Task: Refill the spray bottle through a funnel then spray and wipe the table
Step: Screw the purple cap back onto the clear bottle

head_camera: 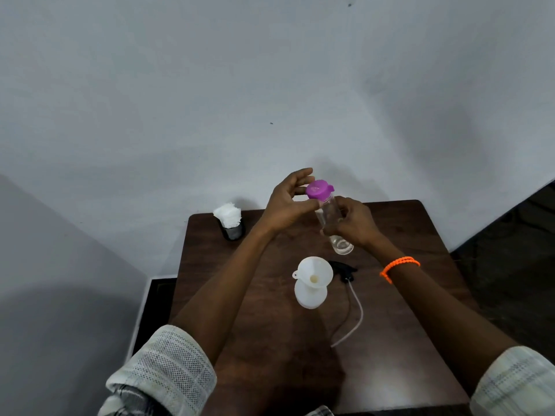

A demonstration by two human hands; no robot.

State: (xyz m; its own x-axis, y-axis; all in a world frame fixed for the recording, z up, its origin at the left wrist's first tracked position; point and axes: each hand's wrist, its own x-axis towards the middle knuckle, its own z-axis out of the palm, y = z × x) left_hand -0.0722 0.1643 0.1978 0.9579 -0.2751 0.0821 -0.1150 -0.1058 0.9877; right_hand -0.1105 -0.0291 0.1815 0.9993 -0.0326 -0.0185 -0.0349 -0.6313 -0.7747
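Gripping the slick, light bottle (329, 216) mid-body, right hand (354, 222) steadied it while left hand (288, 202) pinched the lid (319, 190), probably stiff.

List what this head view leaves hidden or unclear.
- Clear bottle: its middle is covered by the right hand; liquid level unreadable.
- Purple cap: the left hand hides whether it is loosened.
- White spray bottle: the funnel covers its mouth.
- Black spray head: blurred, dark.

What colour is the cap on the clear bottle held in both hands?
Purple, or magenta: the cap tops the clear bottle, seen best in the head view.
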